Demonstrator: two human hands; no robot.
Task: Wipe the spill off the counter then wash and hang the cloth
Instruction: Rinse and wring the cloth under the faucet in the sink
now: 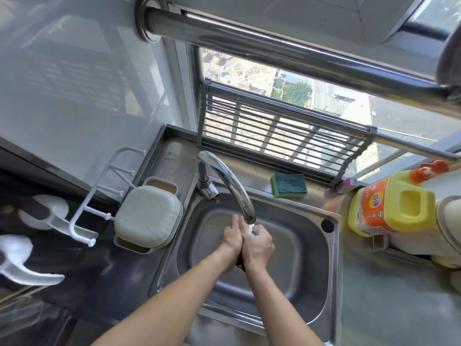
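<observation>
Both hands are pressed together over the steel sink (309, 290), right under the spout of the curved tap (232, 181). Water runs onto them. My left hand (230, 243) and my right hand (258, 245) squeeze a small dark cloth (255, 231) between them. Only a wet scrap of it shows at the fingertips and a dark edge below the palms; the rest is hidden. A white rack with hooks (99, 196) is fixed on the wall at the left.
A green scouring sponge (289, 184) lies behind the sink. A yellow and orange detergent jug (389, 208) stands at the right. A pale lidded box (147, 218) sits left of the sink. A metal rail (274, 46) crosses overhead, and a drying rack (274, 128) leans at the window.
</observation>
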